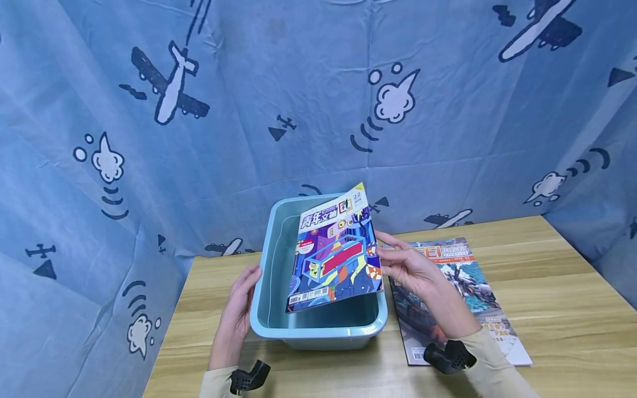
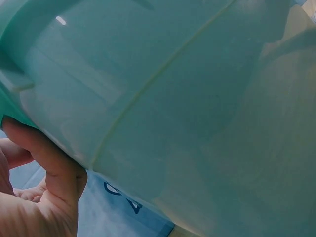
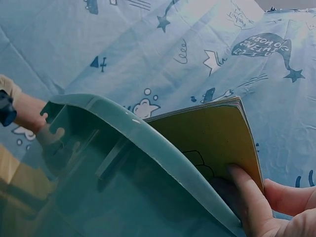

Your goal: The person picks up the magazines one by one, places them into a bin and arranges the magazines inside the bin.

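My right hand [image 1: 408, 265] pinches a magazine [image 1: 334, 251] by its right edge. The magazine has a colourful purple and blue cover and is tilted over the opening of a blue-green plastic bin [image 1: 318, 333]. In the right wrist view, the thumb and fingers [image 3: 252, 202] hold the magazine's side, with its yellowish back cover [image 3: 202, 136] turned to the camera behind the bin's rim. My left hand [image 1: 242, 301] grips the bin at its left side. Its digits lie against the outer wall [image 2: 163, 108] below the rim in the left wrist view.
A second magazine [image 1: 463, 309], with a dark picture cover and orange title, lies on the wooden table [image 1: 557, 287] right of the bin, partly under my right forearm. Blue fabric [image 1: 308, 110] printed with planes hangs behind and at both sides.
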Tool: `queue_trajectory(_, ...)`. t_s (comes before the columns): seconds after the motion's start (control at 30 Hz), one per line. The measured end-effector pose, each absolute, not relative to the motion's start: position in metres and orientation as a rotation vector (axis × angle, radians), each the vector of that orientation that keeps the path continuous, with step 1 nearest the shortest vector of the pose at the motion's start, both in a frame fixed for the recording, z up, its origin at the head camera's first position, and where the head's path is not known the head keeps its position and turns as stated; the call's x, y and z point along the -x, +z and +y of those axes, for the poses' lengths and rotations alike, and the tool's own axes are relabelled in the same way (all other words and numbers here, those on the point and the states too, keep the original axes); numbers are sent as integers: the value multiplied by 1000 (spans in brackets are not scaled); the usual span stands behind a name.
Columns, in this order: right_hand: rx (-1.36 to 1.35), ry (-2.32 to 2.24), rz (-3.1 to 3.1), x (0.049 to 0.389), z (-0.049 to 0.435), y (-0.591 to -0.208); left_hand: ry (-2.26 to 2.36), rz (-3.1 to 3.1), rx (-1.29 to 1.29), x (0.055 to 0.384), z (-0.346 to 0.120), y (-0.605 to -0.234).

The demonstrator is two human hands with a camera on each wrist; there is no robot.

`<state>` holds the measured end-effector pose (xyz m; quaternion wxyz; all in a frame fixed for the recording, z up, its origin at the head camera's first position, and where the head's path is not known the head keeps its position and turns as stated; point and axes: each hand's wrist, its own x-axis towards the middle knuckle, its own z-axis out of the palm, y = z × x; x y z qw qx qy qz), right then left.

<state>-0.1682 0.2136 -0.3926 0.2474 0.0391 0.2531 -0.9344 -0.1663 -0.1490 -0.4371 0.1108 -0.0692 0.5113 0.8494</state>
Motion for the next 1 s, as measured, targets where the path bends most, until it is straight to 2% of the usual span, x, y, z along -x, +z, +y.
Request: queue_trajectory(1.0,-95,-2493,963,170,200,-384,2502,1473,242,167,-149,-437)
